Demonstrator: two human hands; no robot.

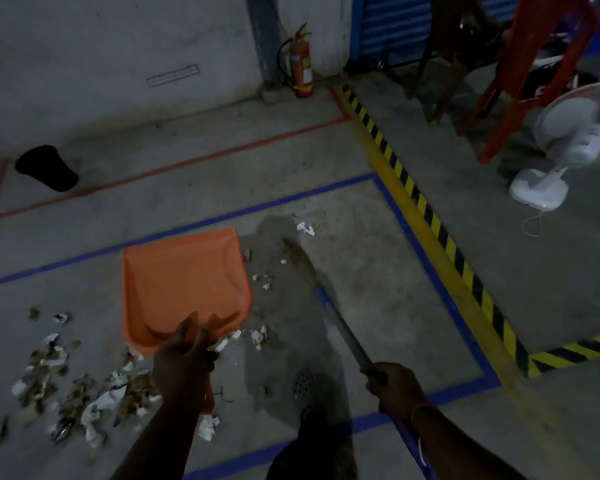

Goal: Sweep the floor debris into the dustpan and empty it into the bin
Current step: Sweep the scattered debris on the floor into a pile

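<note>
The left hand has its grip wrapped around the handle of the orange dustpan, which points its mouth away, up off the floor. The right hand has its grip closed on the broom stick, and the brush end lies far ahead. The big pile of paper scraps lies left of the left hand, so that hand is nearer. The black bin stands well apart, far left.

Broom head at 12 o'clock motion-blurred, bristles unreadable. Dustpan handle hidden under left hand. Red chair cropped at 1 o'clock.
</note>
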